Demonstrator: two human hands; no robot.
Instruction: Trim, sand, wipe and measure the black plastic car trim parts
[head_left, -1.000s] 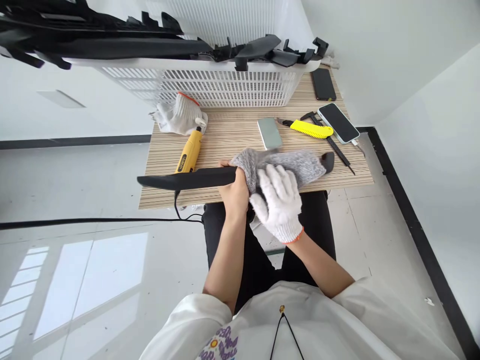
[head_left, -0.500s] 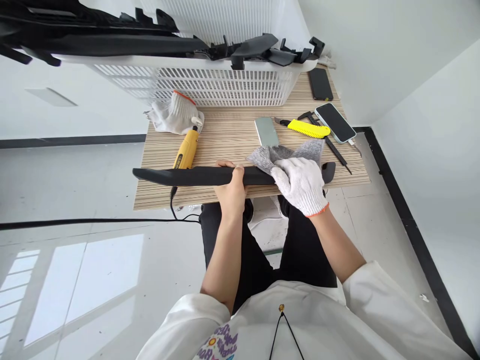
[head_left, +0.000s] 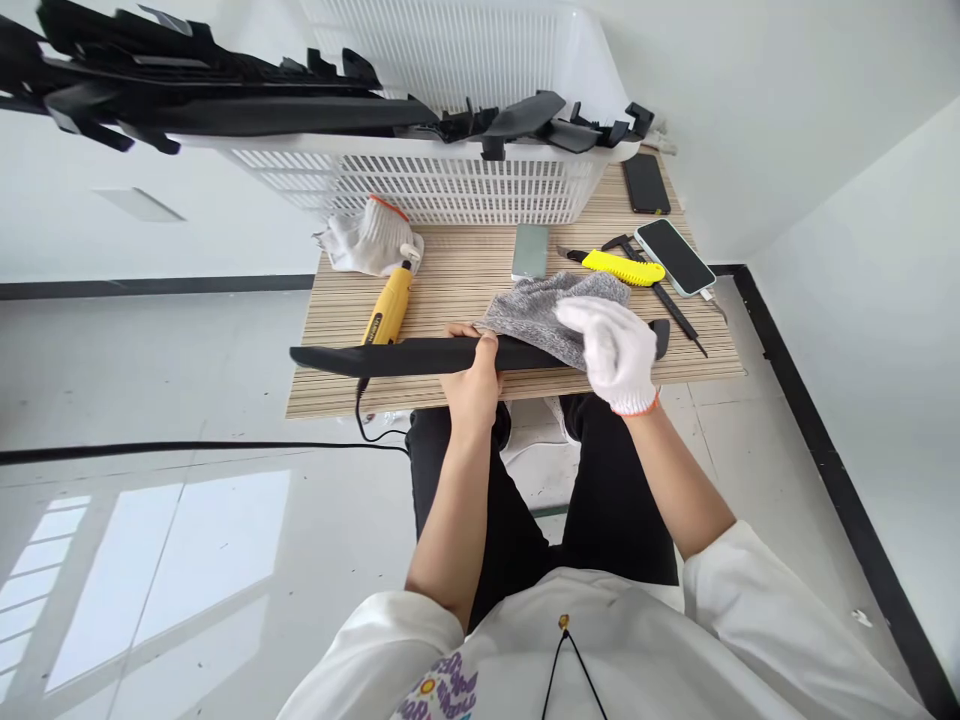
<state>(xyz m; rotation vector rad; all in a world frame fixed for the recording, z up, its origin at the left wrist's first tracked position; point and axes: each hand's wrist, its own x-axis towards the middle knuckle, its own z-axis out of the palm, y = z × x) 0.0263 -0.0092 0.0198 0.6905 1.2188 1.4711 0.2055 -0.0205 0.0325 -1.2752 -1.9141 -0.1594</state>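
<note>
Since half a second ago, the grey cloth (head_left: 540, 308) has spread wider and the gloved right hand (head_left: 616, 350) has risen on top of it, fingers curled and holding it against the black trim strip (head_left: 390, 356). The strip lies along the near edge of the table (head_left: 465, 275). The bare left hand (head_left: 471, 378) clasps its middle (I think to keep it level).

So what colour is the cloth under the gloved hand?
Mottled grey; the cloth shows best in the head view.

Single head view, facing forward and down, close over my left hand (head_left: 469, 378) and right hand (head_left: 616, 352), near edge of table (head_left: 465, 275) mid-frame.
</note>
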